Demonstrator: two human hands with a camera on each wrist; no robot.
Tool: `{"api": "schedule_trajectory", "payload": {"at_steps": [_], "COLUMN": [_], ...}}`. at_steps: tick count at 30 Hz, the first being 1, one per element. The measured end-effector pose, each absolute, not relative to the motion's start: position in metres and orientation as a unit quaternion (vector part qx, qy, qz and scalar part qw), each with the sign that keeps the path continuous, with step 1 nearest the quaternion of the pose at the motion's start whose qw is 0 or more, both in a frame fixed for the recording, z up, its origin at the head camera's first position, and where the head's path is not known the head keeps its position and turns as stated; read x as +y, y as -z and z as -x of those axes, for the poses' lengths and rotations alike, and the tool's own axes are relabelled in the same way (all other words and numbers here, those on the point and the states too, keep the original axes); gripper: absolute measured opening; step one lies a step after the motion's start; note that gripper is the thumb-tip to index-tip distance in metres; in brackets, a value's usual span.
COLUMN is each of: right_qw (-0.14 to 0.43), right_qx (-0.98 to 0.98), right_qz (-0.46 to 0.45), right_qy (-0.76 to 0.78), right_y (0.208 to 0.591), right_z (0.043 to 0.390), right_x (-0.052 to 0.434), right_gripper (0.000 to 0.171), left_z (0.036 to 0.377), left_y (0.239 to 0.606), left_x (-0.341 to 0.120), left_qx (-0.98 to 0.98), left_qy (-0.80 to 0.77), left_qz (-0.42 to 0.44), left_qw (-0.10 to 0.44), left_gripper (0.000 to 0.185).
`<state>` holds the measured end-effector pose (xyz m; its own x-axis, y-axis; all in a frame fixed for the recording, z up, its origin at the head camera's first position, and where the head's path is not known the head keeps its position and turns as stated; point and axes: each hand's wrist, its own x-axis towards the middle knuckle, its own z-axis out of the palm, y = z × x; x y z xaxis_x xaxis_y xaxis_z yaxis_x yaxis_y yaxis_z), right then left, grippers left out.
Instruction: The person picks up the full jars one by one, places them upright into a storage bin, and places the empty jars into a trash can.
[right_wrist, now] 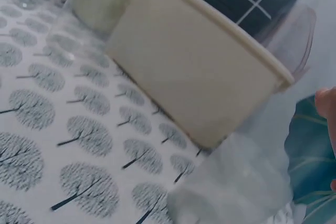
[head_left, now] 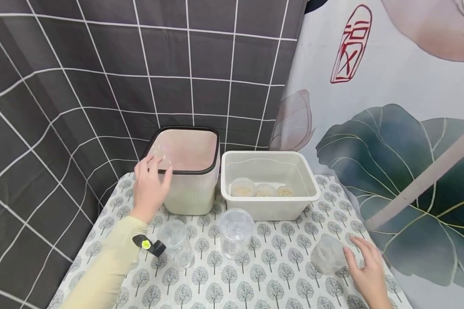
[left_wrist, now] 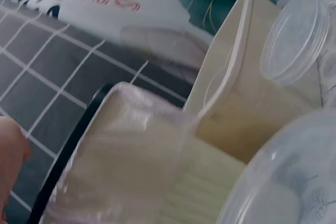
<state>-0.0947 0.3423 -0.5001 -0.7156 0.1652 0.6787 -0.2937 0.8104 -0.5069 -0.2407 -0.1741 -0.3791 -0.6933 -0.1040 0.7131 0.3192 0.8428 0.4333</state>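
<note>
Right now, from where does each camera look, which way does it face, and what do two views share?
Head: above, facing forward and down at the table; left hand at the black-rimmed bin, right hand by a clear cup.
Left wrist: low, facing the bin; a fingertip shows.
Right wrist: low over the table, facing the white tub; fingertips show.
Shared: all views show the white tub.

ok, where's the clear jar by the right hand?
In the head view the tipped clear jar lies on the tree-print tablecloth at front right, beside the right hand, in front of the white tub.
</note>
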Motion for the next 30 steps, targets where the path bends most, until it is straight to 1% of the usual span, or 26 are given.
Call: {"api": "schedule_trajectory", "payload": {"at_steps": [4,10,16,20,26,30], "right_qw": [0.33,0.252,0.205,0.191,0.216,0.212], "right_qx": [-0.893,-0.912,-0.926,-0.934,-0.927,-0.917], "right_qz": [0.004,0.05,0.07,0.079,0.083,0.104], "right_qy": [-0.306,-0.32,-0.309,-0.29,-0.296,-0.322], "right_y": [0.514,0.528,0.537,0.543,0.548,0.552], "right_z": [0.086,0.084,0.087,0.089,0.092,0.092], "right_x": [0.34,0.334,0.327,0.322,0.319,0.319], "right_gripper": [0.037,0.04,0.044,0.046,0.054,0.058], "left_z": [0.243,0.245,0.248,0.249,0.249,0.249], "left_y": [0.382,0.383,0.389,0.394,0.395,0.398], "left_x": [-0.189,-0.201,-0.206,-0.208,-0.211,-0.21], "left_qx": [-0.873,-0.888,-0.891,-0.889,-0.892,-0.892], "left_qy": [0.282,0.295,0.32,0.333,0.327,0.317], "left_qz": [0.045,0.011,0.001,0.005,0.015,0.017], "left_qw": [0.395,0.353,0.323,0.316,0.312,0.321], "left_gripper": [0.041,0.052,0.051,0.049,0.052,0.052]}}
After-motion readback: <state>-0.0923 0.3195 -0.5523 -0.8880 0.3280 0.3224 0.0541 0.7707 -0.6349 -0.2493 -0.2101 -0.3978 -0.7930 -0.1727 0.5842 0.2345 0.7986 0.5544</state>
